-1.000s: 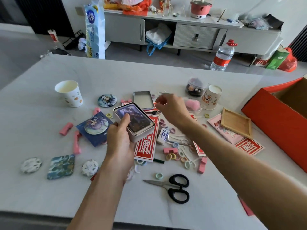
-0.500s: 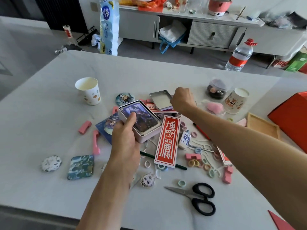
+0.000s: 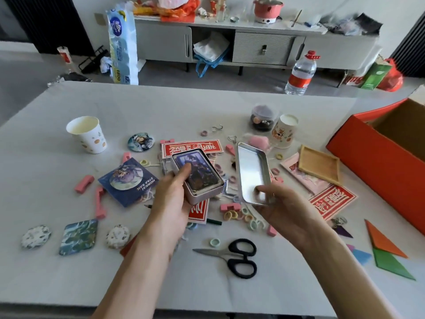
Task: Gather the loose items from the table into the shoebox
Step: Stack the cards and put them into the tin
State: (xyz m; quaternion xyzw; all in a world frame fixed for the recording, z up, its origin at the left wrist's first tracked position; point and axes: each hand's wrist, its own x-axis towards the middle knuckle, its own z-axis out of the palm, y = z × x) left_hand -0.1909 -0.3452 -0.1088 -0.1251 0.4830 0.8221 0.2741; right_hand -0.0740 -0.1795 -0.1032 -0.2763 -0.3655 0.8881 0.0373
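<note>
My left hand (image 3: 170,203) gripped the open card tin (image 3: 200,199), thumb on top; my right hand (image 3: 287,210) pinched its lid (image 3: 251,171) just beside it. The shoebox (image 3: 377,162) stood open at the table's (image 3: 69,272) right edge.

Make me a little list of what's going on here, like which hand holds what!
left hand: holds the open tin, cards inside, thumb on top
right hand: holds the lid, shiny inside showing
shoebox: open, at the right side of the table
scissors: flat on the table, blades together, nearest the person
</note>
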